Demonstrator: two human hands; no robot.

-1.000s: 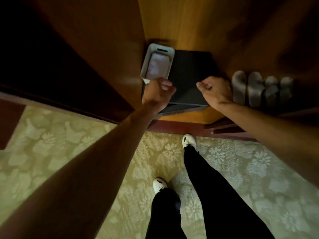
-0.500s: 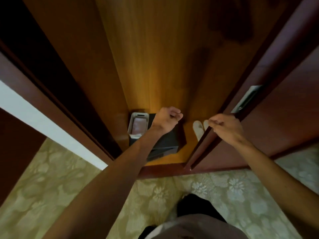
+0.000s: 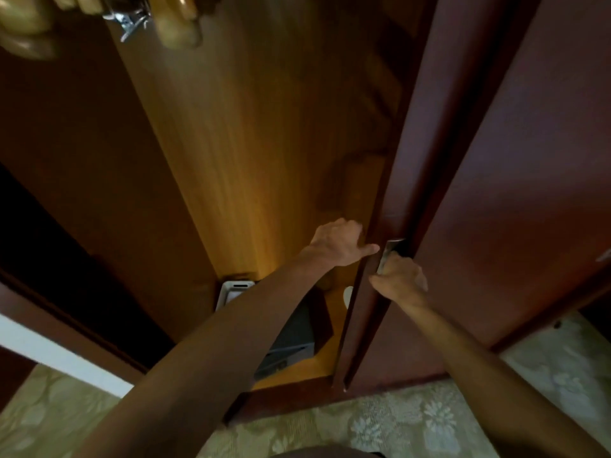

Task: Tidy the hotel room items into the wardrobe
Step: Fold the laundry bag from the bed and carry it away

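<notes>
The wardrobe (image 3: 264, 143) fills most of the view, its lit wooden interior open on the left side and a dark reddish sliding door (image 3: 496, 193) covering the right. A patterned green carpet (image 3: 413, 424) runs along the near edge, in front of the wardrobe base.

On the wardrobe floor, at the far left corner, lies a dark box (image 3: 294, 335), partly hidden by the left forearm. Just to its left stands a pale tray (image 3: 231, 290), touching or almost touching the box. A small white piece of a slipper (image 3: 348, 296) shows beside the door's edge, the rest hidden behind the door.

Wooden hangers (image 3: 180, 24) with a metal clip hang at the far top left.

The left hand (image 3: 339, 244) is at the door's left edge, fingers curled around it, thumb pointing right. The right hand (image 3: 398, 279) grips the metal handle (image 3: 390, 254) set into the door front, fingers curled over it. The two hands are near one another, with the door edge between them.
</notes>
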